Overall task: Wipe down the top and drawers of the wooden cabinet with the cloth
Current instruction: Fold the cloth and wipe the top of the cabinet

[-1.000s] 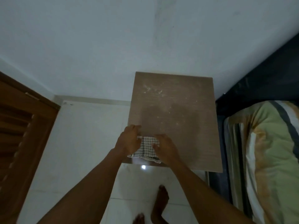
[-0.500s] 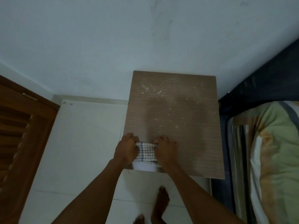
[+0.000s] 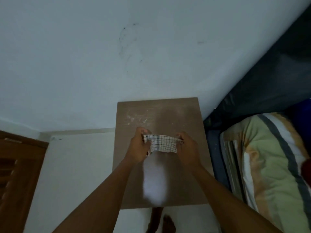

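Observation:
The wooden cabinet (image 3: pixel 188 167) shows only its brown top, with pale dusty smears near the back left; its drawers are hidden below. A white cloth with a dark check pattern (image 3: pixel 162 143) is stretched between both hands, lifted above the middle of the top. My left hand (image 3: pixel 139 147) grips its left end and my right hand (image 3: pixel 187 148) grips its right end. A blurred white patch (image 3: pixel 154 182) lies below the cloth; I cannot tell what it is.
A pale wall (image 3: pixel 134 56) stands behind the cabinet. A bed with a striped green cover (image 3: pixel 269 165) and dark frame sits close on the right. A brown wooden door (image 3: pixel 18 174) is at the left, white tiled floor (image 3: pixel 75 165) between. Bare feet (image 3: pixel 161 222) stand before the cabinet.
Both hands lifted the cloth off the near edge of the cabinet top and pulled it taut in the air over the middle. The camera view has shifted, showing more of the wall.

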